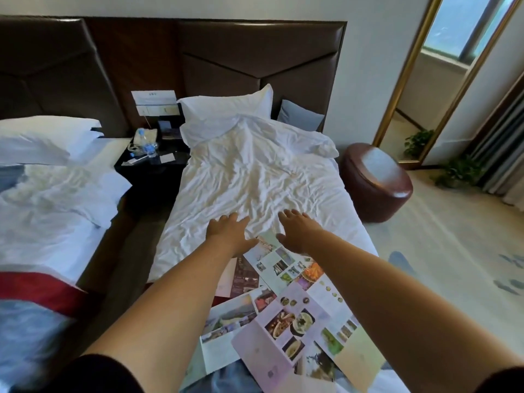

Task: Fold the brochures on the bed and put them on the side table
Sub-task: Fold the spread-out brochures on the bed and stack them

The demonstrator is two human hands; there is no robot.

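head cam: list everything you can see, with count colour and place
brochures: several, colourful photo prints, unfolded and overlapping at the bed's foot
bed: one, white rumpled sheets, centre
second bed: one, white with red runner, left
pillows: at least two, white, at the headboards
grey cushion: one, beside the centre bed's pillow
side table: one, black, between beds, with bottles and cards on it
ottoman: one, brown, right of bed
mirror: one, gold frame, right wall
plants: two, green, far right
left hand: open, over sheet
right hand: open, over brochures' far edge

The near brochures [286,319] are pale lilac and white, dotted with photo panels — green, orange, brown. The bed [249,177] is white, the headboard [255,58] dark brown, the far-left side surface [154,163] black — the right-hand stool [377,182] glossy reddish brown.
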